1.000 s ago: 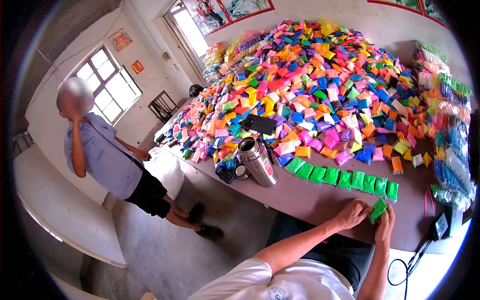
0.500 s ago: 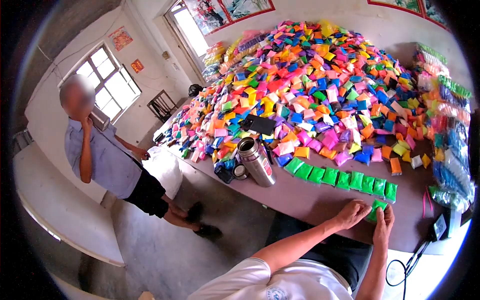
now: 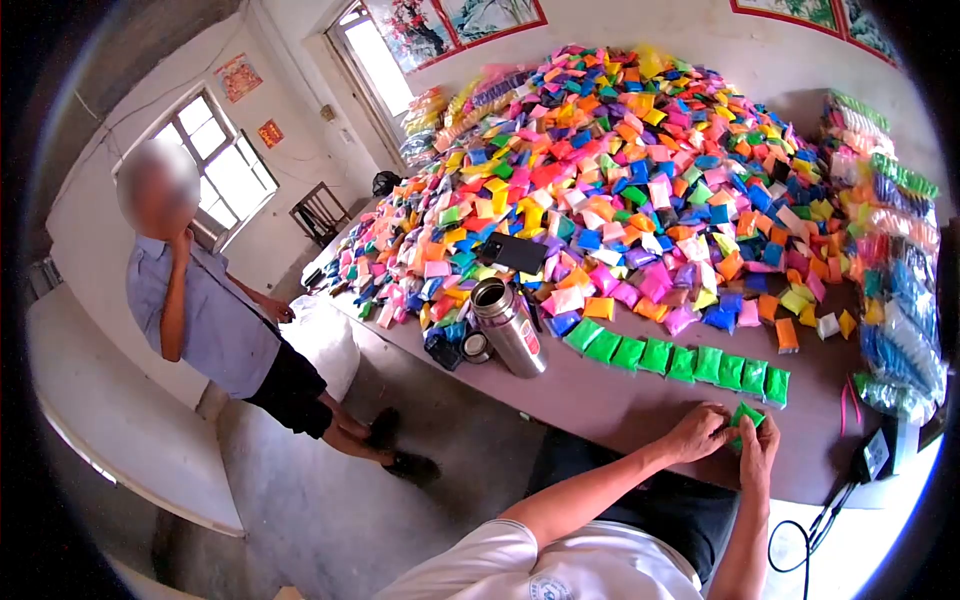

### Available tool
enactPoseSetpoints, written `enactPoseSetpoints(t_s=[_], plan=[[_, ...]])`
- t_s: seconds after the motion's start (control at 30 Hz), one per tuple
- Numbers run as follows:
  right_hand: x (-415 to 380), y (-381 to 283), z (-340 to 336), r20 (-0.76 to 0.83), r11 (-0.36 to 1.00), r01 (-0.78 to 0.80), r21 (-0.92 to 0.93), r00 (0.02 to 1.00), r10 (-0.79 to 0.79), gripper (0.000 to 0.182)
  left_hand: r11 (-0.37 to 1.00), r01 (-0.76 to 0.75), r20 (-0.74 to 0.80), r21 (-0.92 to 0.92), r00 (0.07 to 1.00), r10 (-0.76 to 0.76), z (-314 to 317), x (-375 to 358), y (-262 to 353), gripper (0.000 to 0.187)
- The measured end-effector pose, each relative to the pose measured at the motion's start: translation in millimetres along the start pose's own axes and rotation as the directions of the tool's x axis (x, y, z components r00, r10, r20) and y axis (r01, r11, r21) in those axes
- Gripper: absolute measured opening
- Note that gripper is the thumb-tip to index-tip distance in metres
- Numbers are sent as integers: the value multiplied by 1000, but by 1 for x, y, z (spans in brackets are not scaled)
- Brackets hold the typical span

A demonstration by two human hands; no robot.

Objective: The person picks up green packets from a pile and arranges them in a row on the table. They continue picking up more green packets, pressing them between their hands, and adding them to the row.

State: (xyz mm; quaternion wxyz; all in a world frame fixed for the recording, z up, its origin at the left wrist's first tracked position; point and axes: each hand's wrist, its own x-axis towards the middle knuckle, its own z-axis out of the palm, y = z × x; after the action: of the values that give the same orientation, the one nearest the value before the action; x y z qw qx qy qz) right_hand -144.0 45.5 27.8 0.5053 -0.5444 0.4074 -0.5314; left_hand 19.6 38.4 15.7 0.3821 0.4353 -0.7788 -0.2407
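Near the table's front edge, a small green packet (image 3: pixel 745 412) is held up between my two hands. My right hand (image 3: pixel 758 446) pinches it from the right side. The fingers of my left hand (image 3: pixel 700 432) are closed at the packet's left edge, partly hiding it. Just beyond my hands lies a row of several green packets (image 3: pixel 681 364), side by side in a slanting line on the brown table (image 3: pixel 620 410).
Behind the row rises a big heap of colourful packets (image 3: pixel 620 190). An open steel flask (image 3: pixel 510 335) stands left of the row, with a black phone (image 3: pixel 514 252) behind it. Stacked bagged packets (image 3: pixel 900 290) and a cable (image 3: pixel 815 540) are at right. Another person (image 3: pixel 205 310) stands left.
The green packet has been lifted and tilted between my hands. My left fingers have come in against it. The row has stayed as it was.
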Motion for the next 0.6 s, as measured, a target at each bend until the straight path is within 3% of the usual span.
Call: enactPoseSetpoints(t_s=[0.1, 0.13, 0.17, 0.23, 0.27, 0.3, 0.33, 0.37, 0.4, 0.43, 0.5, 0.57, 0.6], plan=[[0, 1, -1, -12, 998, -13, 57, 1000, 13, 13, 999, -27, -26, 32, 999, 27, -5, 2, 8, 31], [-1, 3, -3, -30, 997, -10, 80, 999, 13, 15, 1000, 31, 67, 3, 997, -31, -13, 5, 13, 30], [-1, -4, 3, -62, 998, -33, 62, 997, 37, 19, 996, 87, 170, -33, 982, -81, -22, 8, 20, 29], [-5, -32, 12, -87, 990, -141, -13, 986, 140, 26, 984, 165, 210, -59, 966, -150, -37, 8, 40, 28], [-3, -15, 4, -108, 977, -184, -112, 979, 172, 25, 971, 133, 122, -199, 986, -110, -20, 2, 21, 27], [-5, -18, 6, -112, 981, -181, -65, 979, 173, 25, 953, 240, 155, -184, 965, -213, -19, 1, 20, 25], [-4, -12, 2, -102, 977, -134, -164, 988, 118, 25, 976, 180, 110, -121, 980, -167, -18, 3, 22, 23], [-6, -19, 4, -68, 984, -170, -59, 984, 166, 24, 966, 244, 183, -86, 957, -225, -18, 2, 18, 23], [-5, -5, 1, -61, 992, -123, -30, 991, 121, 22, 965, 231, 175, -125, 962, -208, -17, 3, 20, 25], [-5, -10, 0, -54, 989, -112, -99, 993, 107, 19, 987, 75, 86, -143, 994, -63, -12, 3, 13, 27], [-2, -7, -2, 2, 987, -100, -125, 995, 101, 17, 989, 50, 102, -141, 994, -36, -17, 5, 10, 28], [-1, -2, 2, -5, 998, -27, 54, 1000, 27, 15, 992, -81, -21, -94, 997, 79, -12, 6, 7, 31], [0, -2, 0, 23, 999, -45, 15, 999, 45, 17, 990, -116, -37, -81, 993, 113, -12, 7, 7, 31]])
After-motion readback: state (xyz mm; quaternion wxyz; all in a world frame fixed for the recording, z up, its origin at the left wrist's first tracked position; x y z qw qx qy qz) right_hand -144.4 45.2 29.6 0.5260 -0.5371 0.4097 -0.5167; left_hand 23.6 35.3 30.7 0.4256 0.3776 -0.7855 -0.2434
